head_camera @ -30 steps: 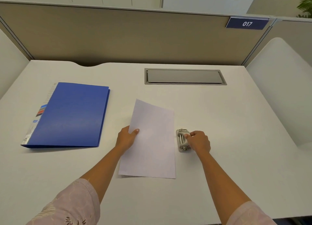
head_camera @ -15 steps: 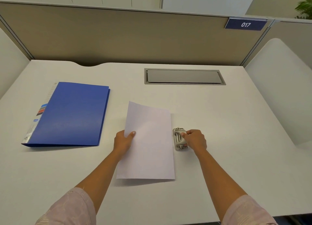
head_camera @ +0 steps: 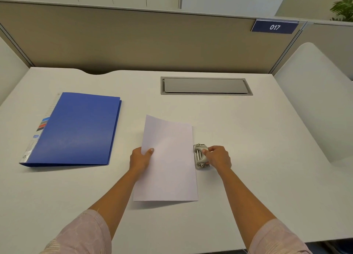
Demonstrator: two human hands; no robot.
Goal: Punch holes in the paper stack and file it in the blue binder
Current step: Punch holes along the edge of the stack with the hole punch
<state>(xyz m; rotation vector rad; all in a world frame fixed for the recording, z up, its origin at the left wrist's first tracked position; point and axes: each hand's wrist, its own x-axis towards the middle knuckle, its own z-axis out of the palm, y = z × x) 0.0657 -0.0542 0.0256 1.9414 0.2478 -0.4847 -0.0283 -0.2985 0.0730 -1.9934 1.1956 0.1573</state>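
A white paper stack [head_camera: 169, 162] lies in the middle of the white desk [head_camera: 248, 139], its far left corner slightly lifted. My left hand [head_camera: 140, 159] pinches the stack's left edge, thumb on top. A small grey metal hole punch [head_camera: 200, 156] sits against the stack's right edge. My right hand [head_camera: 217, 157] grips the punch from the right, thumb on its lever. The closed blue binder [head_camera: 76, 131] lies flat at the left of the desk, spine label toward the left.
A grey cable hatch [head_camera: 206, 85] is set into the desk at the back. A beige partition [head_camera: 133, 40] with a "017" sign [head_camera: 274, 27] stands behind. A white side panel [head_camera: 315, 93] rises at the right.
The paper has turned straighter and its right edge now meets the hole punch. Both hands have kept their hold and shifted slightly left.
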